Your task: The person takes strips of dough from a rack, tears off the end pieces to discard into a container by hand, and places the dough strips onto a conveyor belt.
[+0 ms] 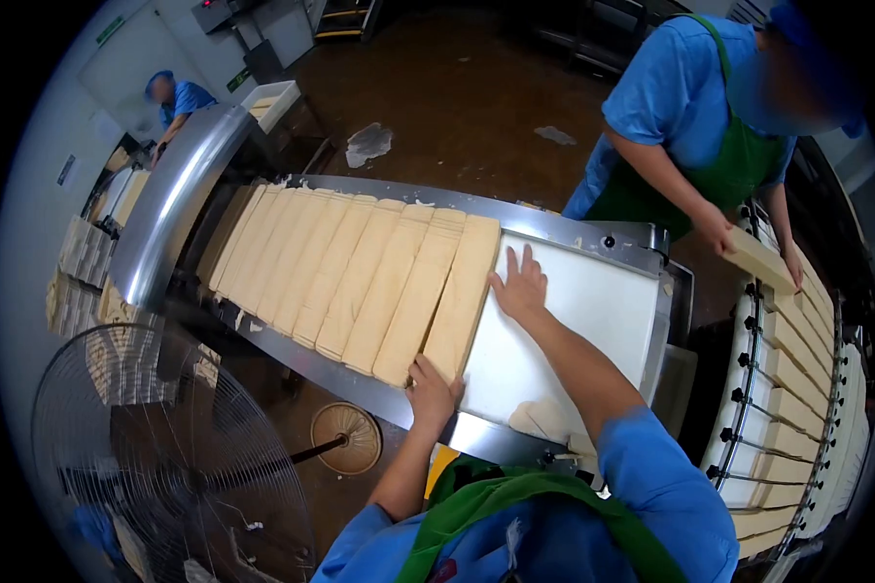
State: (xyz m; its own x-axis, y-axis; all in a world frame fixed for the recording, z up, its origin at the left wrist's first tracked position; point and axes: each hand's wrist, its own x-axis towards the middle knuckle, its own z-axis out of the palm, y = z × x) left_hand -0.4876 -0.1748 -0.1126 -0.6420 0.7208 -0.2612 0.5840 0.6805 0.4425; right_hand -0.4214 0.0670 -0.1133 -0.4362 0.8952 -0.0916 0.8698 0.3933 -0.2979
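A smooth, pale-yellow, rectangular dough-like slab (465, 291) lies crosswise on the white-topped, steel-sided bench (593, 301), ending a row of similar slabs (331, 262). The left hand (433, 396) curls at its near end, grip unclear; the right hand (522, 285), fingers spread, grasps nothing beside its long edge.

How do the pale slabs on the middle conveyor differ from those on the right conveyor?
Spacing: the middle slabs are packed closely; the right slabs have visible gaps between them.
Edging: a flat metal rail flanks the middle slabs; black knobs line the right slabs.
Handling: the wearer's hands are at the end of the middle slabs; a co-worker stands by the right slabs.
Shared: both are long and pale yellow.
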